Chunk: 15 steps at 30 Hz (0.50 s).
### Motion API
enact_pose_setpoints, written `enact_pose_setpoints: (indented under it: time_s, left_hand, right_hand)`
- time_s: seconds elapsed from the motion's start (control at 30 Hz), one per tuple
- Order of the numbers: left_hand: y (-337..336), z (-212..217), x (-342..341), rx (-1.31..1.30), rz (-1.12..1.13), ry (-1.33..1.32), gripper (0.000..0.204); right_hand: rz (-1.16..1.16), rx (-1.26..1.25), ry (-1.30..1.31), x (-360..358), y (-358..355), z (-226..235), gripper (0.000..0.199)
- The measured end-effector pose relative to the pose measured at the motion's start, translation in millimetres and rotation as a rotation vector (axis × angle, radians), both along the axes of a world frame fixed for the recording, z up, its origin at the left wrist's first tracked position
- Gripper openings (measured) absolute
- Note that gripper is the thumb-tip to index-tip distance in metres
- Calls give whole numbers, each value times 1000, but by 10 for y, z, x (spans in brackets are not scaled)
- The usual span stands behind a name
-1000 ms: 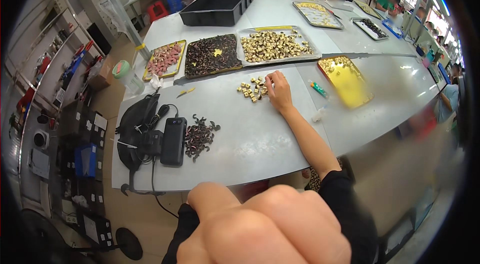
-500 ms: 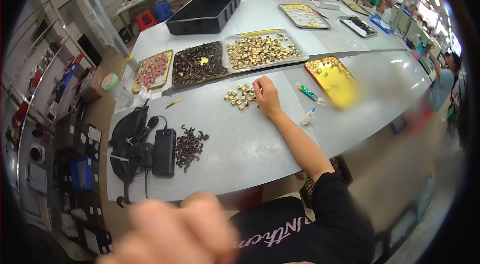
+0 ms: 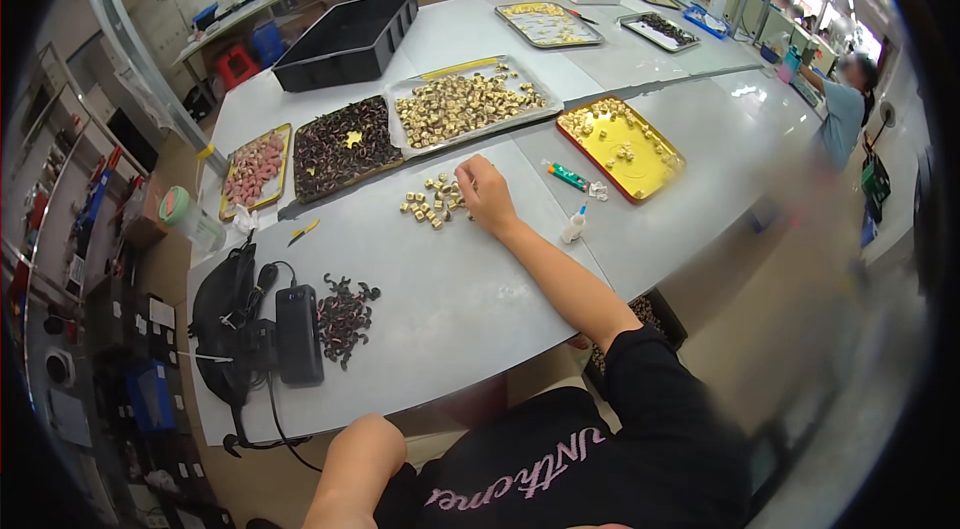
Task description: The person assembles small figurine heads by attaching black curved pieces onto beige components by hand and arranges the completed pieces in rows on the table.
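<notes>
Right hand (image 3: 487, 195) is down on the grey tabletop (image 3: 470, 299), fingers curled at the edge of a little pile of small gold parts (image 3: 433, 200); can't tell whether its grip has one. Left hand isn't visible, only the arm. Silver tray (image 3: 466, 104) of more gold parts sits just behind.

Gold pieces (image 3: 432, 203), yellow tray (image 3: 660, 167), dark brown pile (image 3: 343, 314), grey table (image 3: 450, 289)

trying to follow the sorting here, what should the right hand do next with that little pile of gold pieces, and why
Probably close the fingers on one of the small gold-coloured blocks. The right hand rests on the grey table with its fingertips at the loose pile's edge, and I cannot tell whether it holds anything. The left hand is out of view; only that arm's elbow shows at the lower edge.
</notes>
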<state>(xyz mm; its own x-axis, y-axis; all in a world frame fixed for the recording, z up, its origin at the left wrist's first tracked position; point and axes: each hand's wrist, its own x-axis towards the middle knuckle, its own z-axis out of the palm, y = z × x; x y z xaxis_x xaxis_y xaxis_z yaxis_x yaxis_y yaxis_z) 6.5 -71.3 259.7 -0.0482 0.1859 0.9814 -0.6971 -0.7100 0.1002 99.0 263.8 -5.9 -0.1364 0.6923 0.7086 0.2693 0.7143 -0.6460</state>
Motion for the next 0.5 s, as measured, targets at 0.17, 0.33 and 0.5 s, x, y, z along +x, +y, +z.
enact_pose_setpoints:
  time_s: [0.17,0.33,0.5]
  left_hand:
    - [-6,-187,11,9,53,43,22]
    - [14,-260,-28,89,-16,92,24]
    - [-54,-184,-43,79,17,49,21]
  right_hand:
    - [13,-6,13,-22,8,-9,14]
    - [17,-13,17,-38,-16,15,14]
    - [10,-44,20,-14,-24,5,15]
